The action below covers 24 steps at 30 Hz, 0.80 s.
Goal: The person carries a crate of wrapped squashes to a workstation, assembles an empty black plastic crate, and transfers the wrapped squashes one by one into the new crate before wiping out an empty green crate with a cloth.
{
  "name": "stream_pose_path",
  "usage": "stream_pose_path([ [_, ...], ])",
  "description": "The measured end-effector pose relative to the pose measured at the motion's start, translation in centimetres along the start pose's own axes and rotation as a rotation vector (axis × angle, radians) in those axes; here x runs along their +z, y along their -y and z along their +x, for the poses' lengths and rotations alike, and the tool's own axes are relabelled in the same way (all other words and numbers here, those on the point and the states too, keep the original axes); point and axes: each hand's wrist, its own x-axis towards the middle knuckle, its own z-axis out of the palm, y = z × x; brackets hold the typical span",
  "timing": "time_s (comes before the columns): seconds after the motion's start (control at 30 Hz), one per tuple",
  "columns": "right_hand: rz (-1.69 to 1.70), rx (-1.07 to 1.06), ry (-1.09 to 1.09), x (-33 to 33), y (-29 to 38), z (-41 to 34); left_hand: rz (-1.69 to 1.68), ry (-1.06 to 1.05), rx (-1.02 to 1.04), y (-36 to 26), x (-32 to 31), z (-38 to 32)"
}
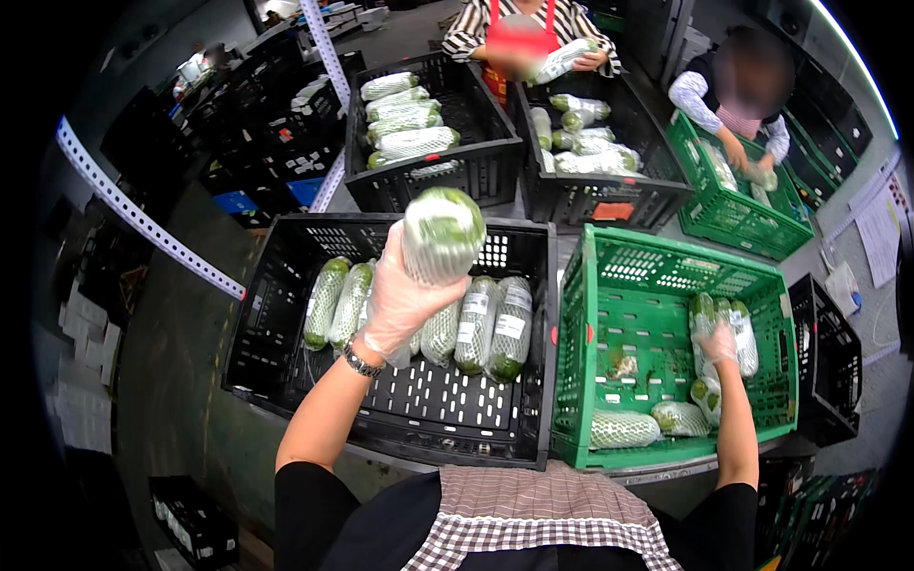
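My left hand [407,296], in a clear plastic glove, holds up a long green gourd [444,235] wrapped in white foam netting, end towards me. Below it is a black plastic crate [457,421] with a row of netted gourds [508,328], several bearing white labels; my hand hides part of the row. Inside the green plastic crate [643,278] on the right, my gloved right hand [716,344] grips a netted gourd [702,312], partly covered by my fingers. Another labelled gourd [745,342] lies right beside it. Nearer me in that crate are more netted gourds [625,430].
Two black crates [435,175] of netted gourds stand beyond mine. A person in a red apron [520,46] holds a gourd there. Another person reaches into a green crate [742,221] at far right. A perforated metal post [150,207] slants at left.
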Motion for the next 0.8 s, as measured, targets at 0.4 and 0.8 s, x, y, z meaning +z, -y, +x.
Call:
stream_pose_path([
  [0.4,-0.157,0.044,-0.011,3.9,-1.3,2.3,0.53,-0.109,0.316,5.7,-7.1,-0.1],
  [0.8,0.004,0.092,-0.106,1.4,0.5,0.3,1.156,-0.037,-0.561,13.3,-18.8,-0.5],
])
